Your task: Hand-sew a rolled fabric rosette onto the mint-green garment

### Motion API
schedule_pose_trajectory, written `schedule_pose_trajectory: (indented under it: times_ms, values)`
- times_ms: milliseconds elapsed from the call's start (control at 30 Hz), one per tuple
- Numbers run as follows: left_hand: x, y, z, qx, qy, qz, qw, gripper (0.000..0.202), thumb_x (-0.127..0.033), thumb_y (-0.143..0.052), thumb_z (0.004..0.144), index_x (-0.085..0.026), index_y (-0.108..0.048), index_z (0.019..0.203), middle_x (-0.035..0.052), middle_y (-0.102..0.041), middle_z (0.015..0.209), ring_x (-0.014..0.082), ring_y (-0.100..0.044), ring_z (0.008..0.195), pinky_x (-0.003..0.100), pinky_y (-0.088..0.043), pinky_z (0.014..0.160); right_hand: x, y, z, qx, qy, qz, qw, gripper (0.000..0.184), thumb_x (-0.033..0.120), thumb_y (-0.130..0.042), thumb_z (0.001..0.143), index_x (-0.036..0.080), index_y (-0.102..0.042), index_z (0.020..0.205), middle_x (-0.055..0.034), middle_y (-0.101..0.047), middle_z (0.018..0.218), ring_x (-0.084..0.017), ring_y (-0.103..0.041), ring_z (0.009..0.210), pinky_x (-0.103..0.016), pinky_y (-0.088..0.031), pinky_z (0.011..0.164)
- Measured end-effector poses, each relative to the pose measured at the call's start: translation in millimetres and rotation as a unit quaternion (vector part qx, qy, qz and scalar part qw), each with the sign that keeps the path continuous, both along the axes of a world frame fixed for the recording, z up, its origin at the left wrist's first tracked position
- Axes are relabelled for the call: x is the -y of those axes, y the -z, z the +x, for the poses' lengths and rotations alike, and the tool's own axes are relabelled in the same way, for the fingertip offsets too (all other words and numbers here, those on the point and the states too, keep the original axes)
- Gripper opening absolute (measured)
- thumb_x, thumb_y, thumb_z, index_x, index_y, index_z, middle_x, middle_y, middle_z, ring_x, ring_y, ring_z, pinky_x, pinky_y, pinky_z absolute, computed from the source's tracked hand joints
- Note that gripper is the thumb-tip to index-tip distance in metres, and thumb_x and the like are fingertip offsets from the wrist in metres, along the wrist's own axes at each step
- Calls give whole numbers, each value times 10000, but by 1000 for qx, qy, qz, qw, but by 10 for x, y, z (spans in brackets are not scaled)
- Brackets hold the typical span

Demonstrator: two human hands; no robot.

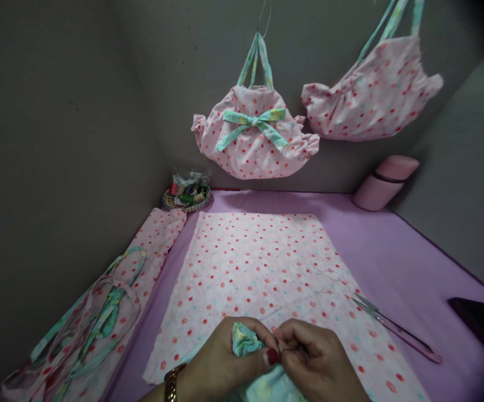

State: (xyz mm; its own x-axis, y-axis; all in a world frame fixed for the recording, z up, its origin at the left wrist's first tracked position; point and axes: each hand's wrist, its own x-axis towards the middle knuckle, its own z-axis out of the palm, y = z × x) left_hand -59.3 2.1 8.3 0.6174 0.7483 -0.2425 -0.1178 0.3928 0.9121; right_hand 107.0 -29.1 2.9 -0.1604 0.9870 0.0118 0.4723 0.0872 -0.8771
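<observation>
Low in the head view, my left hand [220, 357] is closed on a bunched teal cloth [245, 340] with yellow and white patches. More of this cloth hangs below my fingers. My right hand [323, 357] meets it fingertip to fingertip, pinched at the edge of the gathered part; whatever sits in that pinch is too small to make out. Beneath both hands lies a pink dotted fabric piece [258, 251], spread flat. Scissors [396, 328] with pink handles rest partly on its right edge, blades pointing away from me.
Teal and pink fabric strips [108, 312] lie on folded dotted cloth [158, 234] at left. A basket of thread spools [187, 198] stands behind it. A bow-trimmed bag [254, 151] and another bag [371, 95] hang above. A pink bottle [378, 190] stands on the purple tabletop [392, 251].
</observation>
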Motion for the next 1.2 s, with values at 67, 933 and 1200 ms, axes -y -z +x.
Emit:
schedule_pose_trajectory:
  times_ms: [67, 933, 1200]
  values:
    - [3, 6, 3, -6, 0, 4, 1000, 265, -376, -725, 674, -117, -670, 696, -22, -494, 577, 76, -388, 538, 194, -309, 543, -10, -1, -4, -16, 9, -9, 1000, 133, 120, -465, 675, 184, -559, 605, 33, -498, 525, -115, -454, 502, -197, -367, 478]
    - [34, 28, 12, -55, -86, -21, 995, 311, -276, -791, 612, -129, -634, 837, -4, -622, 657, 66, -500, 552, 182, -368, 544, -208, 16, 353, -259, -1, -188, 947, 389, 490, -564, 813, 179, -439, 616, 84, -291, 514, -71, -187, 463, -201, -138, 420]
    - [19, 20, 11, -71, -73, -14, 995, 303, -294, -776, 626, -121, -630, 827, 5, -617, 682, 74, -499, 571, 194, -365, 561, -263, 57, 382, -301, 94, -152, 937, 397, 489, -577, 801, 196, -385, 614, 104, -231, 485, -69, -141, 446, -188, -134, 397]
